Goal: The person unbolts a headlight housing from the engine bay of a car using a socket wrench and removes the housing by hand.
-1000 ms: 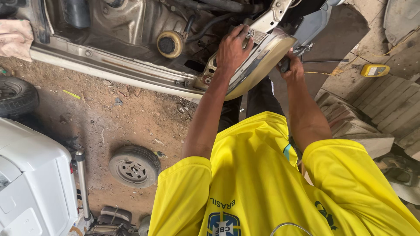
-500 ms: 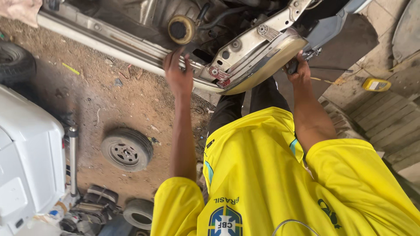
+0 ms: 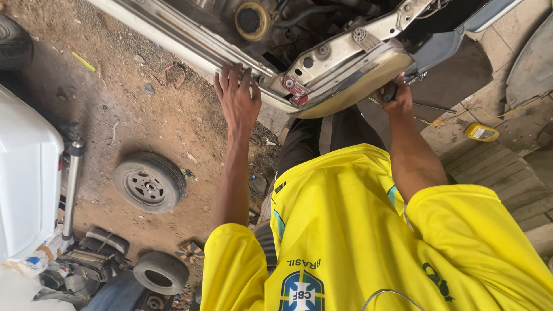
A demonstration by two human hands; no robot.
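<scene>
Head view is the only one I have, looking straight down over a yellow shirt (image 3: 368, 230) at the front of a stripped car body (image 3: 322, 34). My left hand (image 3: 237, 98) is stretched out flat, its fingers (image 3: 230, 78) lying close together and straight, the tips resting against the pale lower edge of the car's front frame rail (image 3: 190, 40); it grips nothing, it only presses on the metal. My right hand (image 3: 396, 99) is up under the outer end of the headlight (image 3: 351, 86), a curved, yellowed lens hanging at the corner of the car below a bare metal bracket (image 3: 345, 49) with round holes. That hand's fingers are curled closed around something dark at the lamp's end, but I cannot tell whether it is a tool or a part of the lamp. The headlight sits between my two hands, touching the right one and just beside the left. In the engine bay above, a round yellowish cap (image 3: 252, 19) shows. On the dirt floor (image 3: 144, 109) to my left lie a wheel with a steel rim (image 3: 150, 182) and, nearer me, a bare tyre (image 3: 161, 272); a white panel (image 3: 26, 178) stands at the far left edge. To the right, on the concrete, a small yellow bottle (image 3: 481, 132) lies well apart from the right hand.
</scene>
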